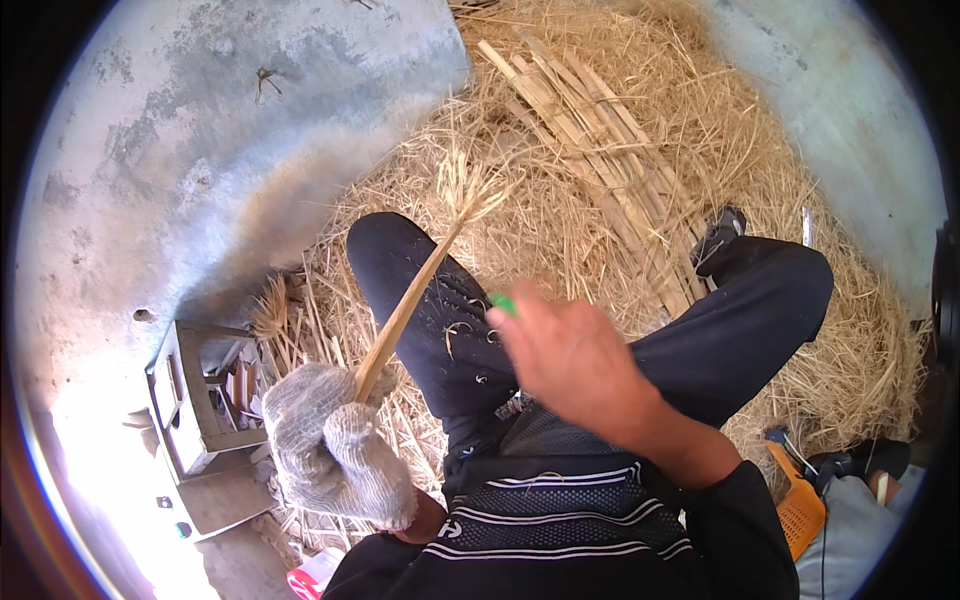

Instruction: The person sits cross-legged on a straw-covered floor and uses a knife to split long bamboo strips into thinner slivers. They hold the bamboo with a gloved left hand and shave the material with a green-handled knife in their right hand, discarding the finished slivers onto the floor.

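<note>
My left hand [345, 445], in a grey-white knitted glove, is wrapped round the lower end of a light wooden strip [410, 295]. The strip slants up and away over my left thigh. Its far end splays into a tuft of thin curled shavings [467, 190]. To the right of the strip, my bare right hand [575, 355] is closed and a little blurred by motion. A small green handle-like piece [502, 303] shows at its fingers; the rest of that tool is hidden. The right hand appears apart from the strip.
Straw-like shavings [700, 110] cover the floor, with a bundle of long flat wooden strips [610, 150] beyond my legs. At left, a wooden box frame [215, 440] stands by a stained wall [330, 80]. An orange plastic chair [800, 515] and another person's grey clothing [850, 550] are at lower right.
</note>
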### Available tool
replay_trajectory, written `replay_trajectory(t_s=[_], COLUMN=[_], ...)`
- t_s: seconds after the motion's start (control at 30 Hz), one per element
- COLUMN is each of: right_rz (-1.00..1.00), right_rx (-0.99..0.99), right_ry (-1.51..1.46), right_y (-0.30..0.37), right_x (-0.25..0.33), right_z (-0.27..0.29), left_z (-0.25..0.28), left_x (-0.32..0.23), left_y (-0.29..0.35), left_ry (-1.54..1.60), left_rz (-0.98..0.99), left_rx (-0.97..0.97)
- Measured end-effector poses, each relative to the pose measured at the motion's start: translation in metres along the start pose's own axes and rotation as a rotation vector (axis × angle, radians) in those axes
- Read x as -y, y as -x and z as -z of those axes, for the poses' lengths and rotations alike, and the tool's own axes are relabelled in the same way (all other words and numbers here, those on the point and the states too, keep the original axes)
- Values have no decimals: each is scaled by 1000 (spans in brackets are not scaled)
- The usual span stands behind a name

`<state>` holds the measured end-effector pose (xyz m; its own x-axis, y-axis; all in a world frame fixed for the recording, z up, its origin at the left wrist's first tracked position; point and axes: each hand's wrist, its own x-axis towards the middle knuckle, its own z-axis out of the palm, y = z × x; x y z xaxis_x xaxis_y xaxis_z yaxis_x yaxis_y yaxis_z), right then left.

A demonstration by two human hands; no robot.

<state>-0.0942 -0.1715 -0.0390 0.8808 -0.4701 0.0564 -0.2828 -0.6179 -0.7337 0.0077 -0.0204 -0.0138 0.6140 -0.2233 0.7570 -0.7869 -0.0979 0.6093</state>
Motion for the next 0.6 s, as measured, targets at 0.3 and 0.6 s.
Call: replay_trajectory(t_s=[0.3, 0.6], right_rz=[-3, 144], right_rx=[-132, -167], right_ry=[128, -35], right_y=[-32, -31], right_x=[-57, -24], right_z=[-60, -52], left_z=[-7, -11], left_x=[-9, -3], left_y=[-1, -5], left_ry=[70, 29], left_rz=[-51, -4], left_rx=[99, 18])
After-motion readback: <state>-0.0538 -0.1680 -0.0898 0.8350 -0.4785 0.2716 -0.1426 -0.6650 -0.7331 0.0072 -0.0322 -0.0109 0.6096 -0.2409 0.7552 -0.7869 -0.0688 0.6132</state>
